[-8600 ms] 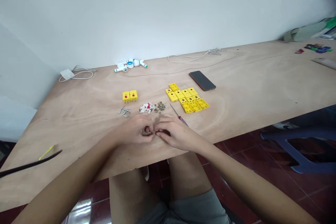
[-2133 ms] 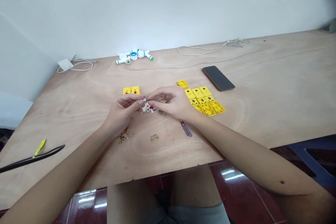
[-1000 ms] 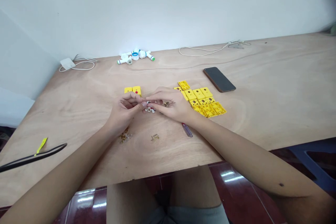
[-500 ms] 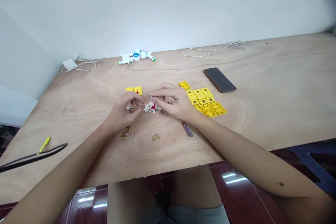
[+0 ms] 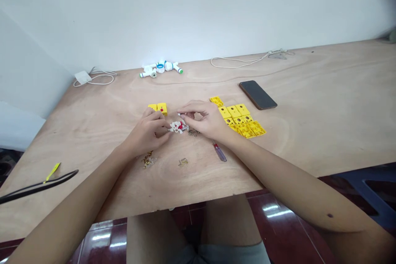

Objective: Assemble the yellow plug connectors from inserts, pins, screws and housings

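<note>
My right hand pinches a small white piece between thumb and forefinger, above the right side of a pile of white and red plastic parts. At the pile's left edge, my left hand has thumb and fingers closed together at a white part; whether it grips that part is too small to tell. Two yellow blocks, one with a red dot, stand behind my left hand. Small metal pieces lie under my right hand. Rows of yellow casings are right of it.
Nearer the front edge lie brass pieces, more small gold pieces and a screwdriver. A phone rests at the right. White pipe-like fittings and cables are by the wall; a black cable is at left.
My left hand's fingers have come down and closed at the pile's left edge. My right hand has barely moved and still pinches the small white piece.
</note>
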`<action>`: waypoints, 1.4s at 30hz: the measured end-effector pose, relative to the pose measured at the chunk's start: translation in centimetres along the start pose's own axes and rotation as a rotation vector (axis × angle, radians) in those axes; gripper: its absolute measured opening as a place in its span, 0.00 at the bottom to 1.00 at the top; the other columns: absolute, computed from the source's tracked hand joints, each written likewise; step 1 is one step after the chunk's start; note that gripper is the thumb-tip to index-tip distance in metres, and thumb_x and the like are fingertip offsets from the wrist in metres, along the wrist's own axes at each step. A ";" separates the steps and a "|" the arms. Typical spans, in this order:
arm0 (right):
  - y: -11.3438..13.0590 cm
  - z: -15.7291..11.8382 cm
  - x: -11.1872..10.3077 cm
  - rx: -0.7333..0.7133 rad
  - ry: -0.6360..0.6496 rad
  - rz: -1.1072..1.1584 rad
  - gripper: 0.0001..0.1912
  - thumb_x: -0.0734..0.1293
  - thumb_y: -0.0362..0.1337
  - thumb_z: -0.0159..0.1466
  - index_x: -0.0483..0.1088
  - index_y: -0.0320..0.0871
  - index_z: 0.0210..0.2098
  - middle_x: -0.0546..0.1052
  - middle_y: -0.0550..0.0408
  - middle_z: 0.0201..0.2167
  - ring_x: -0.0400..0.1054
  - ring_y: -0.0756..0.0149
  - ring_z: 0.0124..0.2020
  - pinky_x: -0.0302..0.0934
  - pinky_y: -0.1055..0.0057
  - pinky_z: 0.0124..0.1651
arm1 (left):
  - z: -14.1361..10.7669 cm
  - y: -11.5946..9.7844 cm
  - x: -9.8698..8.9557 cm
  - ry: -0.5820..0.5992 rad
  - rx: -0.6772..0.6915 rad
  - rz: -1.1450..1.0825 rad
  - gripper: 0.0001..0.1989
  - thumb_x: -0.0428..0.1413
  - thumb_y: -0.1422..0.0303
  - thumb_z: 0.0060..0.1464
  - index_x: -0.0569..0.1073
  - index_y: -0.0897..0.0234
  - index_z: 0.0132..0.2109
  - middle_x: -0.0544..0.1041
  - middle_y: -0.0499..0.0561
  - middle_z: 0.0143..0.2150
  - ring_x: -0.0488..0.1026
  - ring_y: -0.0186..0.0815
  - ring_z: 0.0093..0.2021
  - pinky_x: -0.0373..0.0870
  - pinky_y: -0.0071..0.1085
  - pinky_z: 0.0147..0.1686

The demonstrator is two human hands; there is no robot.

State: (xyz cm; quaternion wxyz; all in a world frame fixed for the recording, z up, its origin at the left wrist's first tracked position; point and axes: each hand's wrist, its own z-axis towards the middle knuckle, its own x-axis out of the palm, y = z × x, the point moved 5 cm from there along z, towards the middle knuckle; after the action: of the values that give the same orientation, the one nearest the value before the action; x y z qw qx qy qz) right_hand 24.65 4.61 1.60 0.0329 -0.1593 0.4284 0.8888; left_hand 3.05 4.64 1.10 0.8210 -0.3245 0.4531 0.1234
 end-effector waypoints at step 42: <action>-1.9 0.8 -1.3 -0.148 0.020 -0.295 0.09 0.70 0.31 0.75 0.85 0.43 0.44 0.87 0.48 0.42 0.79 0.56 0.46 0.71 0.58 0.54 | 5.6 -0.6 1.6 0.166 -0.183 0.144 0.11 0.64 0.63 0.65 0.88 0.60 0.35 0.83 0.61 0.53 0.67 0.56 0.57 0.68 0.54 0.60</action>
State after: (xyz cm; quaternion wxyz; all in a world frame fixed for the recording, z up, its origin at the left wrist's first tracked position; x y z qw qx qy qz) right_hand 26.07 6.57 1.04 0.1468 -0.2314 0.3339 0.9019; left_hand 7.96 7.64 2.16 0.7368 -0.3738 0.5285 0.1954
